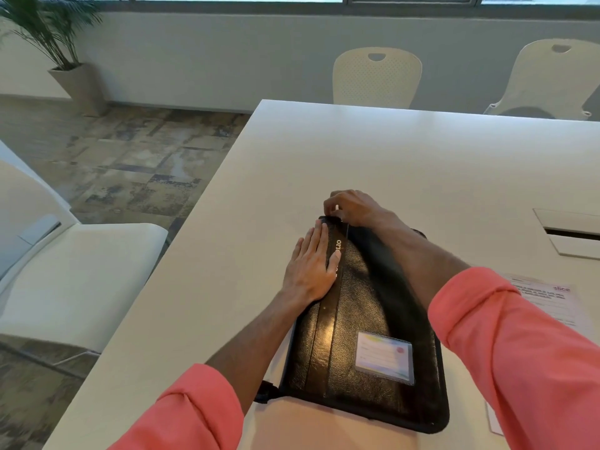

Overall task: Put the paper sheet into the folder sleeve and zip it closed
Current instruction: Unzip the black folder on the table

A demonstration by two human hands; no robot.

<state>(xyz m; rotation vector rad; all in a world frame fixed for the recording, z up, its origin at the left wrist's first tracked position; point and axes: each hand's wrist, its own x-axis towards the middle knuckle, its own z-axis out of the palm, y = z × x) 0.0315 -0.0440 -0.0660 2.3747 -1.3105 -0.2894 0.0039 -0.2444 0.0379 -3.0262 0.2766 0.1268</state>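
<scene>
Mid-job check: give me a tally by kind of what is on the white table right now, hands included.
Black leather folder: 1
Pink-printed paper sheet: 1, partly hidden by the right sleeve
Hands: 2, left hand flat on the folder, right hand pinching at its far corner
Total: 4

A person in a coral-pink long-sleeved top, left sleeve bunched in soft folds at its end, right sleeve creased the same way at its cuff, plain unpatterned fabric, forearms uncovered, left hand and right hand bare.
</scene>
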